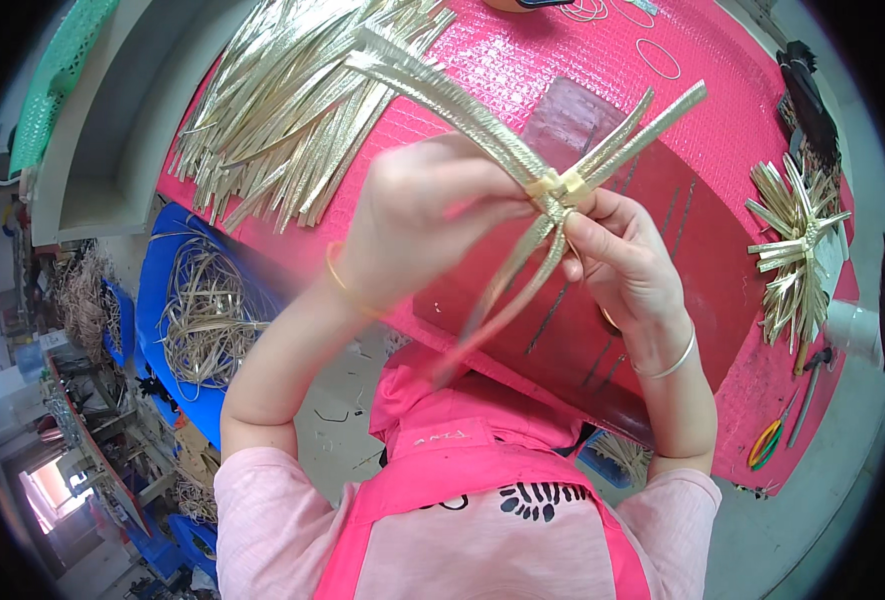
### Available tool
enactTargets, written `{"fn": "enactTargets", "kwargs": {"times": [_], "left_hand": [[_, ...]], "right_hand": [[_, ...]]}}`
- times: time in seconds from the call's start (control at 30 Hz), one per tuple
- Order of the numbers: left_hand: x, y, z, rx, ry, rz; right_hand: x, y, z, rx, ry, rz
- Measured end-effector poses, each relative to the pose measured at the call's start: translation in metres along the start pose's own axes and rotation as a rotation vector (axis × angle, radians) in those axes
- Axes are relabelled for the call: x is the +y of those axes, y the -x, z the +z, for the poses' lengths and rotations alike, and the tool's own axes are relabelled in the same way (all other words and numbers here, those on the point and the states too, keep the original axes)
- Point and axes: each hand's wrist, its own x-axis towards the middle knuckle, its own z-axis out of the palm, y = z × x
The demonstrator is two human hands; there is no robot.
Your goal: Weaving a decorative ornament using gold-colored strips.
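A cross of gold strips [552,190] is up in front of me above the table, its flat bands woven together at a small knot-like middle. From the left, my left hand [427,205] pinches it beside that middle, fingers pressed together. My right hand [622,255] grips the other side of the middle between thumb and fingers. Two pairs of strip ends reach to the upper left and upper right. The ends that hang down toward me are smeared by motion. Exactly which strip each fingertip presses is partly hidden.
A dark red board [702,290] lies under my hands on the pink-covered table [722,90]. Loose gold strips [282,110] are heaped at the far left. Woven gold pieces [800,245] are piled at the right, with scissors [765,445] nearer me. A blue bin [154,300] holds tangled strips.
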Motion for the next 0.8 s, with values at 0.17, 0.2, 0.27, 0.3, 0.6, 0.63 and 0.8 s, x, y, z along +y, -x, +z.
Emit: {"fn": "enactTargets", "kwargs": {"times": [0.17,0.2,0.27,0.3,0.6,0.63,0.8], "left_hand": [[0.014,0.009,0.011,0.123,-0.085,-0.106],[0.022,0.006,0.009,0.112,0.308,-0.482],[0.029,0.000,0.000,0.028,0.869,-0.901],[0.030,0.002,0.001,0.028,0.869,-0.900],[0.009,-0.017,-0.011,-0.234,0.500,-0.789],[0.007,-0.022,-0.015,-0.307,0.916,-1.016],[0.009,-0.006,0.017,0.069,0.912,-0.917]], "right_hand": [[0.010,-0.001,0.007,0.048,0.013,-0.150],[0.009,0.000,0.010,0.085,0.151,-0.186],[0.008,0.002,0.011,0.126,0.290,-0.222],[0.007,0.002,0.013,0.161,0.365,-0.247],[0.004,-0.007,0.016,0.340,1.370,-0.883],[0.004,-0.008,0.017,0.371,1.464,-1.061],[0.006,0.000,0.023,0.415,0.830,-0.528]]}}
